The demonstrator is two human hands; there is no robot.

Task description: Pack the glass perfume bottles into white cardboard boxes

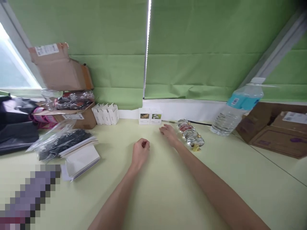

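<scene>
Midway across the pale green surface point(158, 188), we hold our left hand point(141, 154) with its fingers curled in to a narrow ring; we cannot tell whether they pinch anything. Our right hand point(169, 133) reaches farther out, its fingers loosely apart and slightly bent, and we cannot tell whether they touch the surface.

Just beyond the right hand, near the middle of the far edge, we see two small white boxes point(150, 116) standing side by side, each with a picture on its front. A thin green stick point(169, 121) lies to the right of them. Just right of our right hand lies a row of shiny packets point(190, 134), mostly silver, with some red and gold.

Toward the far right corner we have a clear water bottle point(226, 116) with a blue label, near an open brown carton point(275, 137).

Left of the two boxes, four white cartons point(105, 114) stand in a row beside a brown box point(87, 117) full of clear plastic, with another cardboard box point(63, 72) above it. On the left side we see a clear bag point(64, 143) of dark things, next to a stack of white card point(81, 159).
</scene>
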